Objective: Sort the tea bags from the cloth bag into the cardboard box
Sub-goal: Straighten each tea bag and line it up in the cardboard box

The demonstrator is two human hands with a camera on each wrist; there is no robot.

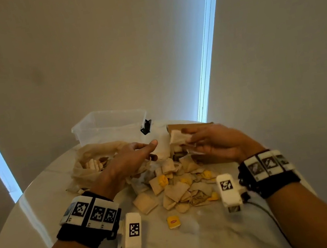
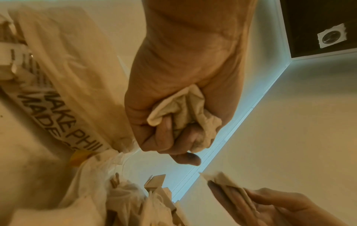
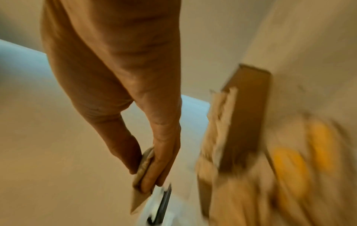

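While poised above the far right part of the round white table, pinched a flat stack of beige paper tea bags in the right hand: thumb on one face, fingers laid straight and together on the other, clamped edge-on (right wrist view blurred, grip still plain there).

Located the brown cardboard box directly beyond and below those fingertips, near the table's far right edge. Seen to overlap the box's left end in the head view; contact between the two not resolvable. Noted more tea bags already standing inside the box. Judged the box's long axis to run roughly along the far edge, and the stack's flat faces to lie close to parallel with the bags inside.

Right hand clearly nearer the box; judged the coming move to be a short push forward and down into the opening, with little turning of the wrist needed.

Found the left hand toward the table's middle, between the crumpled cream cloth bag at far left and the box. Fingers curled tight round a crumpled beige wad; tea bags or a fold of cloth, not determinable.

Logged a loose heap of beige tea bags with yellow tags on the table's centre, nearer than both hands, still unsorted. Logged also a clear plastic tub at the far edge, behind the cloth bag.
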